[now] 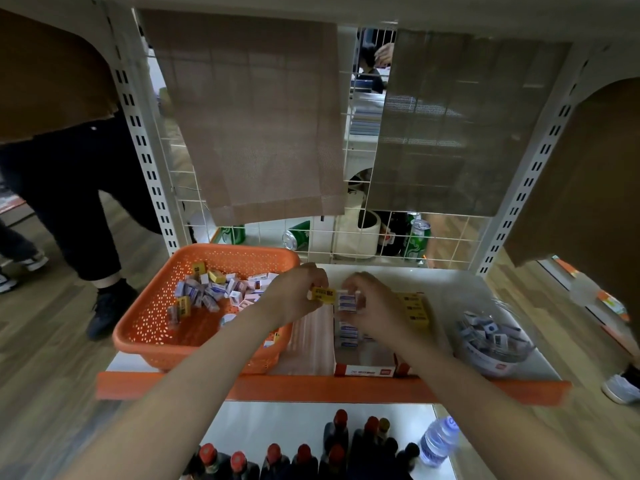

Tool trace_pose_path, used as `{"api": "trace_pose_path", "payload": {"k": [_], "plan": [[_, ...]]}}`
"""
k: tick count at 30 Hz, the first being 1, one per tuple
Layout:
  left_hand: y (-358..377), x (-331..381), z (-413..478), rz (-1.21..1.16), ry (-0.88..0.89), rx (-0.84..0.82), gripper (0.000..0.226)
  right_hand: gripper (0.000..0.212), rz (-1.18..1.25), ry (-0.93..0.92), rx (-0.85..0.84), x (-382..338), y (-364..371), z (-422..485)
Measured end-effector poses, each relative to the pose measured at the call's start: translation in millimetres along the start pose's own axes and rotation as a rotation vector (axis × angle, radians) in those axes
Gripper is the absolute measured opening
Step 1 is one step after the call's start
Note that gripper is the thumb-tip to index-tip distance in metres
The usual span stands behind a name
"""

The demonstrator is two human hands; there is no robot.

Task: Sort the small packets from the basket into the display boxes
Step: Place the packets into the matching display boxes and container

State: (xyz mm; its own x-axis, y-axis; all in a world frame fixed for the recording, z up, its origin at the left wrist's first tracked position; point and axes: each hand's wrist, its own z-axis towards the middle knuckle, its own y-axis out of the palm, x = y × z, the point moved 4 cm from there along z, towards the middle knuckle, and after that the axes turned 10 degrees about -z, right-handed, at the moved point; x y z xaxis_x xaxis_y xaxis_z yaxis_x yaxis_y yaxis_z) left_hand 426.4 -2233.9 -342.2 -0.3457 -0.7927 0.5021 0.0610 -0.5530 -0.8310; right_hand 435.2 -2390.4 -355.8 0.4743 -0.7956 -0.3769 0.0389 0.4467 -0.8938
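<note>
The small yellow cardboard packet (323,294) is pinched in the grip of the left hand (294,294), with thumb and fingers curled round its left end. It is held in the air just past the basket's right rim. Just beside it, the right hand (375,304) closes its grip on a small stack of white-and-blue packets (347,301); I cannot tell whether the stack and the yellow packet touch.

Under the right hand stands a red-and-white cardboard display box (363,370) with a row of white-and-blue packets (348,336) lying inside it. Just to its right is a block of yellow packets (415,308), partly hidden by the right wrist.

On the left sits the orange perforated plastic basket (138,327), holding a loose heap of mixed packets (207,292). The left forearm crosses over its near right corner. On the far right stands a clear round plastic tub (498,362) filled with small grey-and-white packets.

All of this rests on a white shelf with an orange front edge (311,388). Behind it is a white wire grid (450,244) with green cans (417,240) beyond, and 2 brown mesh mats (249,116) hang above. On the shelf below stand dark bottles with red caps (273,455) and a clear water bottle (438,441).
</note>
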Motion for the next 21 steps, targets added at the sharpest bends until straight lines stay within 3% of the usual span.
{"api": "trace_pose_path", "payload": {"k": [2,7,13,21], "plan": [[1,2,0,-0.015,0.000,0.007,0.018,0.043,0.049,0.004,-0.031,-2,-1,5],[5,5,-3,-0.100,0.016,0.029,0.019,0.024,0.085,0.003,-0.037,0,13,12],[5,5,-4,-0.117,0.014,0.027,0.020,0.024,0.268,0.073,-0.019,4,10,11],[1,-10,-5,-0.007,-0.052,0.031,0.036,0.026,0.447,0.165,0.118,22,-11,5]]}}
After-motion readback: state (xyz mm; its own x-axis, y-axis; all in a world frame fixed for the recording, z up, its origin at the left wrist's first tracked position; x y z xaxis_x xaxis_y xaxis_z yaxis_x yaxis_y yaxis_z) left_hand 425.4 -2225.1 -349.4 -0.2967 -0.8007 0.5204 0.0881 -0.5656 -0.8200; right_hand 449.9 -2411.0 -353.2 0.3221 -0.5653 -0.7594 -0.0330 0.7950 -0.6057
